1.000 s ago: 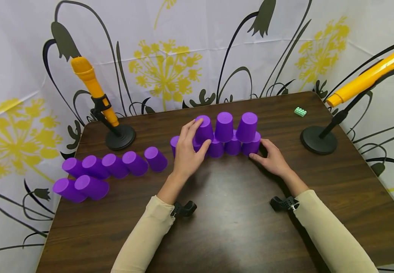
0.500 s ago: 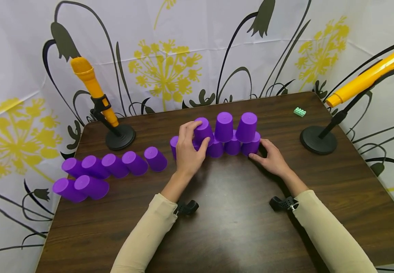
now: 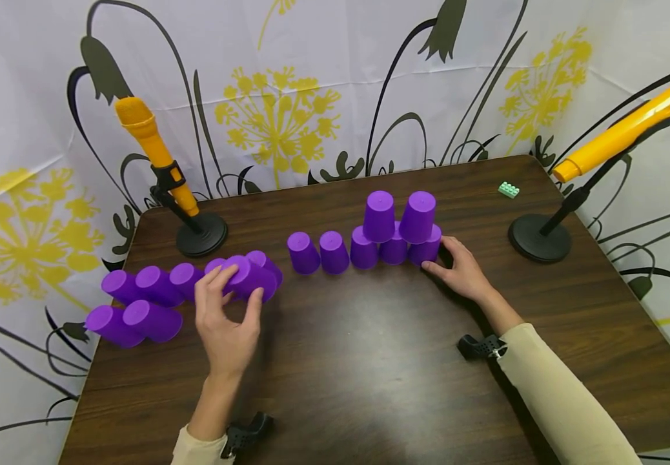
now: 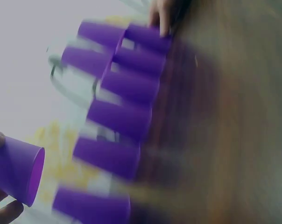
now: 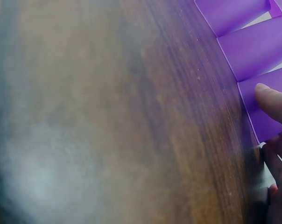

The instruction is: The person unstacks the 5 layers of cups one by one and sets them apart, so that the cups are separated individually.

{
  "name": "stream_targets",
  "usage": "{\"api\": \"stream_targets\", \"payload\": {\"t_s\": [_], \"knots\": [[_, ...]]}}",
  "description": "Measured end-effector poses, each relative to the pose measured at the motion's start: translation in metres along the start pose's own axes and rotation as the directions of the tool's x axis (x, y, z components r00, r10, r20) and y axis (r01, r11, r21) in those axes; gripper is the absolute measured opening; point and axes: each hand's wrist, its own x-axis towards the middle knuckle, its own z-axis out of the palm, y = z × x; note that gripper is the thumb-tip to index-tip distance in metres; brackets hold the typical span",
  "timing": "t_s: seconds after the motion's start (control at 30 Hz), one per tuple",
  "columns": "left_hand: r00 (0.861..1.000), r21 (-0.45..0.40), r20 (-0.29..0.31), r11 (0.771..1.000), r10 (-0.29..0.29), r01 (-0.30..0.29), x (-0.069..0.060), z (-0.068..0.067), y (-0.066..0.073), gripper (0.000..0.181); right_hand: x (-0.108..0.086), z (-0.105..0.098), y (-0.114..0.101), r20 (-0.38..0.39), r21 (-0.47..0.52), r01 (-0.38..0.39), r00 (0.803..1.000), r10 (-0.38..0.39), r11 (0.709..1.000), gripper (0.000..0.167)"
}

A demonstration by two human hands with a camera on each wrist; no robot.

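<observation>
My left hand [image 3: 226, 329] holds a purple plastic cup [image 3: 252, 279] between thumb and fingers, tilted, above the left-hand row of cups. In the left wrist view that cup [image 4: 12, 168] shows its open rim, with fingertips around its other end. My right hand [image 3: 465, 271] grips the rightmost bottom cup [image 3: 426, 250] of the stack, its thumb on the front and its fingers at the right side. Several upside-down purple cups form the bottom row, and two more, an upper left cup [image 3: 379, 216] and an upper right cup [image 3: 418, 217], rest on top.
At the left of the dark wooden table [image 3: 335, 374], several upside-down cups [image 3: 155, 320] stand in two rows. A yellow microphone [image 3: 157, 152] on a stand is behind them. Another yellow rod-shaped object [image 3: 631, 123] on a stand and a small green brick [image 3: 508, 189] are at the right.
My left hand has lifted the top row's leftmost cup off the stack and carried it left. My right hand has stayed at the bottom right cup.
</observation>
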Motion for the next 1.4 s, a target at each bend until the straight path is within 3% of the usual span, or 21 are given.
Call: {"api": "stream_targets", "payload": {"t_s": [0.13, 0.23, 0.37, 0.5, 0.8, 1.07, 1.4], "knots": [[0.994, 0.139, -0.093, 0.987, -0.062, 0.075, -0.018, -0.037, -0.034, 0.053, 0.0, -0.001, 0.001, -0.005, 0.002, 0.005, 1.0, -0.005, 1.0, 0.064], [0.986, 0.268, -0.122, 0.953, -0.115, 0.144, -0.029, -0.056, -0.059, 0.054, 0.0, -0.001, 0.001, -0.007, 0.005, 0.007, 1.0, -0.007, 1.0, 0.063], [0.981, 0.414, -0.099, 0.89, -0.164, 0.191, -0.034, -0.07, -0.081, 0.051, 0.0, -0.001, 0.001, -0.005, 0.008, 0.003, 1.0, -0.003, 1.0, 0.063], [0.978, 0.466, -0.08, 0.86, -0.193, 0.208, -0.036, -0.074, -0.093, 0.05, 0.0, 0.0, 0.0, 0.002, 0.008, 0.0, 1.0, 0.0, 1.0, 0.063], [0.967, 0.501, -0.077, 0.83, -0.241, 0.247, -0.036, -0.074, -0.097, 0.047, 0.0, -0.001, -0.002, 0.003, 0.009, 0.0, 1.0, 0.0, 1.0, 0.063], [0.96, 0.546, -0.127, 0.79, -0.25, 0.278, -0.039, -0.074, -0.098, 0.047, 0.0, -0.001, -0.001, 0.011, 0.001, -0.015, 1.0, 0.015, 1.0, 0.064], [0.957, 0.547, -0.153, 0.786, -0.245, 0.289, -0.035, -0.078, -0.087, 0.047, -0.001, -0.001, -0.002, -0.001, 0.017, 0.004, 1.0, -0.004, 1.0, 0.063]]}}
